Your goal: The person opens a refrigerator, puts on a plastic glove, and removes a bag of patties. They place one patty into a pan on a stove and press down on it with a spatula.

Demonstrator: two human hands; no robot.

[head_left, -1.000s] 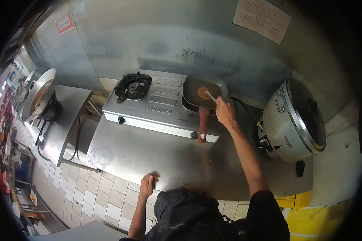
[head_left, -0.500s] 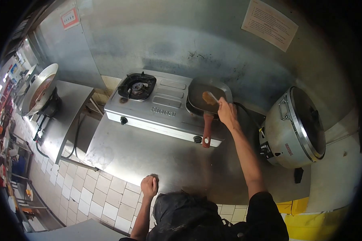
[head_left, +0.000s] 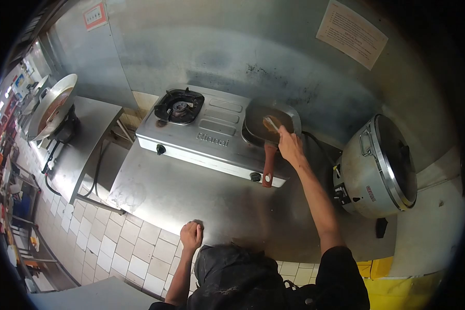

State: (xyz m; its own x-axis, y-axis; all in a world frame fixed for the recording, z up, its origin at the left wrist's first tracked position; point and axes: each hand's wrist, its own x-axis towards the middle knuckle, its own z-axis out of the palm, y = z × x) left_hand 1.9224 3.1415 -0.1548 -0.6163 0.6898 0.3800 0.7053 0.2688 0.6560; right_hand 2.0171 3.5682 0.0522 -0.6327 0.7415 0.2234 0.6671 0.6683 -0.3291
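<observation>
My right hand [head_left: 290, 143] is closed around a short silvery utensil [head_left: 272, 124], over a dark square frying pan [head_left: 258, 114]. An orange-brown piece [head_left: 267, 122] shows at the utensil's far end, low over the pan's inside. The pan sits on the right burner of a two-burner gas stove [head_left: 206, 136], its red-brown handle [head_left: 268, 165] pointing toward me. My left hand [head_left: 191, 235] is curled closed at the near edge of the steel table [head_left: 165, 188]. A dark patch shows by its fingertips; I cannot tell what, if anything, it holds.
The left burner [head_left: 179, 107] has no pan on it. A large lidded rice cooker [head_left: 369, 160] stands at the table's right end. Left of the stove, a wok [head_left: 51, 111] tilts on a burner on a lower steel table [head_left: 94, 121]. A metal wall [head_left: 217, 46] rises behind.
The utensil and the brown piece have dipped lower into the pan, and the right hand has shifted slightly. The left hand stays at the table edge. The view has moved a little.
</observation>
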